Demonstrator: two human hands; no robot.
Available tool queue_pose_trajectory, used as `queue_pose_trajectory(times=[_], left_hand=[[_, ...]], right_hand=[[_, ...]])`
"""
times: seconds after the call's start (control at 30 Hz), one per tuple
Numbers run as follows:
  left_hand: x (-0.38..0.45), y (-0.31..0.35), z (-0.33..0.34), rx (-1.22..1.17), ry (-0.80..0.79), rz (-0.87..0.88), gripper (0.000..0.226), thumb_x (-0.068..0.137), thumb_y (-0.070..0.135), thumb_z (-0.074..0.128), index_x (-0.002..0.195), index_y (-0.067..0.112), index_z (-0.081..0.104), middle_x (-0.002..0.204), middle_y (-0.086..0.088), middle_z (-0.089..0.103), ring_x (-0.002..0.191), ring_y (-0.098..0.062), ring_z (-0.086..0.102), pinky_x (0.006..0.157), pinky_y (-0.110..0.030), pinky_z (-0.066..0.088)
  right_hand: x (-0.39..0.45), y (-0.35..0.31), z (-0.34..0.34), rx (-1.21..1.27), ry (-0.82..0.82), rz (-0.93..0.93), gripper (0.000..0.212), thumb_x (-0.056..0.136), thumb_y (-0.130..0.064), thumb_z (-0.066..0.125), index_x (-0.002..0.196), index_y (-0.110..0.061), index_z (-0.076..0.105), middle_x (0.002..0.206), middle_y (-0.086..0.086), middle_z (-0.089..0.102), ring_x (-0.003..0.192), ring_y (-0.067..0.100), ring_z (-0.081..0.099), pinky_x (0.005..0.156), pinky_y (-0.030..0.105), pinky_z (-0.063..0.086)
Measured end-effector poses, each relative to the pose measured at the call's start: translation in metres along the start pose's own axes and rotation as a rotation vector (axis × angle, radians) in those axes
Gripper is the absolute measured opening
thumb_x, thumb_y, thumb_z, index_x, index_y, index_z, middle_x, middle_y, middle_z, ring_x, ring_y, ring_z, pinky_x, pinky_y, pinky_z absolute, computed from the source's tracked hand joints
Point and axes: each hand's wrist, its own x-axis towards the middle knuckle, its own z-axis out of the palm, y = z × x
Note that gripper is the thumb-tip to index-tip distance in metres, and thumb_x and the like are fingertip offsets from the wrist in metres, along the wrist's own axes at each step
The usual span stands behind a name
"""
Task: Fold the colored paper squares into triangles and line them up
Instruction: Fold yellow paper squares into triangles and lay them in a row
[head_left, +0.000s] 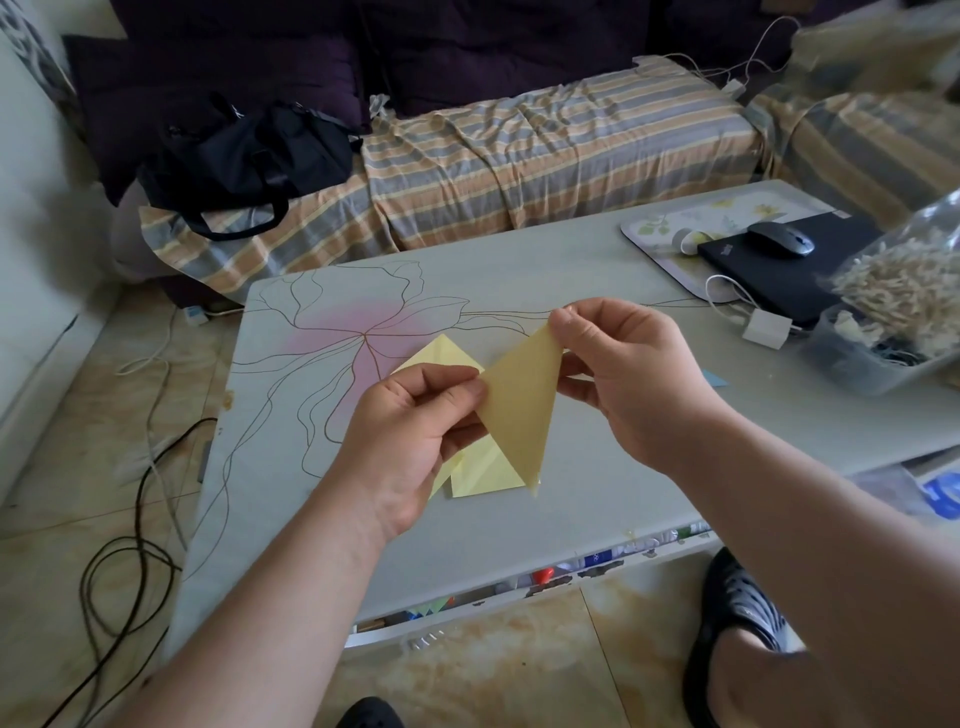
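One yellow paper triangle is held in the air above the grey table, and two more pale yellow folded pieces lie flat on the table beneath it: one peeks out at about 11 o'clock from the held triangle, the other shows at its 7 o'clock, both partly hidden by the hands. How those two are folded cannot be told in full.

The left hand has its fingers curled, and its thumb and fingertips pinch the triangle's left corner. The right hand pinches the top corner between thumb and forefinger, the other fingers loosely bent behind the paper. The triangle's third corner points down toward 6 o'clock, free of the table.

A small blue scrap of paper lies on the table at 3 o'clock from the triangle, well apart from it. Toward 2 o'clock sit one flowered tray, one black laptop with one grey mouse on top, and one white charger block. One clear bag of pale shreds rests in a plastic tub at 3 o'clock. One black bag lies on the striped sofa at 11 o'clock.
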Motion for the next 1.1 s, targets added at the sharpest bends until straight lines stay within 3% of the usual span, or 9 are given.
queue_pose_trajectory(times=[0.2,0.3,0.43,0.53,0.67,0.8,0.9,1.0,1.1], left_hand=[[0.002,-0.003,-0.006,0.215,-0.095,0.001,0.021,0.078,-0.003,0.072,0.07,0.016,0.07,0.087,-0.014,0.076,0.082,-0.029,0.069,0.089,-0.046,0.062],[0.0,-0.007,-0.007,0.432,-0.086,0.133,0.006,0.075,0.021,0.077,0.081,0.023,0.077,0.085,-0.002,0.077,0.083,-0.023,0.07,0.092,-0.047,0.057],[-0.001,-0.011,-0.005,0.498,-0.095,0.253,0.014,0.081,0.035,0.083,0.094,0.032,0.081,0.094,0.0,0.081,0.097,-0.026,0.075,0.096,-0.047,0.06],[0.001,-0.012,-0.006,0.479,-0.03,0.308,0.004,0.088,0.025,0.083,0.09,0.028,0.081,0.09,-0.001,0.08,0.088,-0.018,0.075,0.091,-0.042,0.059],[0.004,-0.012,-0.004,0.261,0.018,0.233,0.012,0.09,0.013,0.077,0.083,0.022,0.082,0.086,-0.003,0.078,0.081,-0.014,0.072,0.082,-0.032,0.059],[0.007,-0.012,-0.004,0.184,-0.036,0.14,0.011,0.091,0.01,0.076,0.085,0.019,0.081,0.088,-0.01,0.077,0.083,-0.021,0.072,0.08,-0.034,0.059],[0.007,-0.014,-0.003,0.219,-0.043,0.184,0.004,0.089,0.025,0.077,0.089,0.024,0.081,0.094,-0.012,0.076,0.088,-0.026,0.071,0.088,-0.043,0.061],[0.01,-0.017,-0.002,0.232,0.017,0.227,0.011,0.095,0.023,0.075,0.086,0.025,0.081,0.09,-0.008,0.077,0.086,-0.024,0.071,0.087,-0.045,0.06],[0.014,-0.017,-0.003,0.248,0.068,0.275,0.012,0.085,0.035,0.078,0.089,0.024,0.081,0.09,-0.019,0.074,0.084,-0.029,0.068,0.088,-0.051,0.059]], right_hand=[[-0.001,-0.003,-0.002,-0.113,-0.073,-0.062,0.027,0.092,-0.01,0.076,0.067,-0.019,0.072,0.08,0.017,0.069,0.079,0.03,0.063,0.089,0.057,0.058],[-0.003,0.001,0.0,-0.313,-0.145,-0.115,0.025,0.089,-0.01,0.079,0.067,-0.019,0.072,0.069,0.004,0.07,0.067,0.017,0.06,0.072,0.038,0.055],[-0.005,0.006,0.005,-0.398,-0.157,-0.128,0.017,0.089,-0.013,0.079,0.073,-0.016,0.074,0.063,-0.006,0.068,0.056,0.007,0.057,0.06,0.02,0.048],[-0.004,0.009,0.008,-0.349,-0.148,-0.107,0.01,0.09,-0.02,0.08,0.081,-0.017,0.077,0.07,-0.001,0.072,0.061,0.008,0.064,0.064,0.026,0.054],[-0.005,0.014,0.011,-0.25,-0.181,-0.018,0.009,0.094,-0.021,0.076,0.088,-0.015,0.078,0.092,0.019,0.075,0.078,0.024,0.067,0.085,0.053,0.06],[-0.003,0.015,0.012,-0.25,-0.16,0.024,0.013,0.093,-0.017,0.076,0.08,-0.015,0.076,0.08,0.009,0.073,0.072,0.022,0.064,0.07,0.042,0.055],[-0.004,0.015,0.013,-0.396,-0.109,-0.006,0.015,0.09,-0.025,0.079,0.077,-0.018,0.076,0.078,0.006,0.073,0.065,0.016,0.062,0.061,0.034,0.053],[-0.007,0.018,0.017,-0.445,-0.112,-0.018,0.015,0.088,-0.028,0.08,0.077,-0.019,0.076,0.07,-0.003,0.07,0.062,0.012,0.059,0.059,0.032,0.051],[-0.008,0.017,0.019,-0.449,-0.108,0.002,0.014,0.089,-0.032,0.08,0.081,-0.021,0.078,0.074,-0.009,0.072,0.065,0.009,0.061,0.062,0.028,0.052]])
